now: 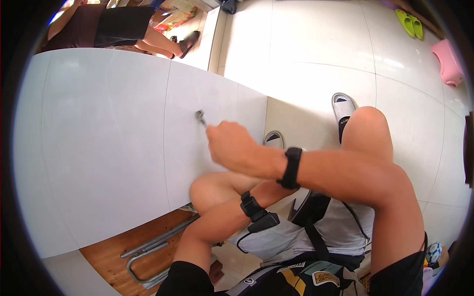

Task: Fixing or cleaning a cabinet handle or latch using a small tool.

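Observation:
My right hand [232, 145] is closed on a small metal tool [200, 116] with a short head, held over a white board surface [103, 138] at the left; whether it touches the surface I cannot tell. My left forearm [212, 227], with a black strapped device, reaches up beneath my right forearm. My left hand is mostly hidden behind the right arm, near my bent legs [368, 128], and its fingers are not visible. Both my feet are in grey slippers [342, 103] on the tiled floor.
A person's legs in dark shorts [123, 27] show beyond the board at top left. Green slippers [407, 24] and a pink stool [447, 59] are at the right. Folded metal tubing [148, 249] lies under the board. A small patterned ball [433, 251] is at lower right.

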`<state>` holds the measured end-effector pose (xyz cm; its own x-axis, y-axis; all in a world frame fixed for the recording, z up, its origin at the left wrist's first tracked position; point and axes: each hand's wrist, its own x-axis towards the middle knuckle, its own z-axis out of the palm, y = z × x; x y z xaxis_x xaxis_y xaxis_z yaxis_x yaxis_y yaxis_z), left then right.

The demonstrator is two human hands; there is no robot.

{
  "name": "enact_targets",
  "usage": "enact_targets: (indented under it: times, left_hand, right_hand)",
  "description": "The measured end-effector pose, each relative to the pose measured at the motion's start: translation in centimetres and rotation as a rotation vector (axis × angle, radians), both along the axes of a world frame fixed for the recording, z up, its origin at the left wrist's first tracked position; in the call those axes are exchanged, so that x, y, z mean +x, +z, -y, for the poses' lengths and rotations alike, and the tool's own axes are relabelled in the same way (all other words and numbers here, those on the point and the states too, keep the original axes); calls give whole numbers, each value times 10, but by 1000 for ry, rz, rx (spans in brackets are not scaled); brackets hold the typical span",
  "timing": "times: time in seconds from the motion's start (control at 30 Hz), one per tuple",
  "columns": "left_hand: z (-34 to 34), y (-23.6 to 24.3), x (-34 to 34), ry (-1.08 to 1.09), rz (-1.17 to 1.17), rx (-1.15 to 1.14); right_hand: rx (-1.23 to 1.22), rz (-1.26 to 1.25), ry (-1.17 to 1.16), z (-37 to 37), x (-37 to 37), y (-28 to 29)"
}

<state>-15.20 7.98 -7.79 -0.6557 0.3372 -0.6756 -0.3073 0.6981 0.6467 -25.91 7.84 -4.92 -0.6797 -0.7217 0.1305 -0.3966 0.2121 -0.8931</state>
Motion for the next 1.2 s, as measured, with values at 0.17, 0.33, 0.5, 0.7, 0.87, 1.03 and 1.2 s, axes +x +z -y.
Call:
enact_targets:
  times: [0.17, 0.33, 0.5, 0.7, 0.87, 1.03, 1.2]
  left_hand:
    - [5, -15, -1, 1, -263, -3]
    - [26, -41, 27, 81, -412, 138]
    - [25, -48, 27, 52, -375, 87]
    - [14, -29, 14, 45, -373, 35]
    - [27, -108, 19, -270, -432, -53]
    - [27, -130, 38, -11, -689, 116]
    - [4, -87, 12, -370, -760, -152]
  right_hand:
    - [-27, 83, 14, -4, -5, 2]
    - [-85, 70, 11, -3, 12, 10]
    - [-49, 112, 22, 1, 6, 4]
    - [-63, 105, -64, 6, 3, -14]
    - [-87, 108, -113, 0, -7, 0]
    - [-161, 112, -35, 5, -6, 27]
    - [-21, 320, -119, 6, -31, 8]
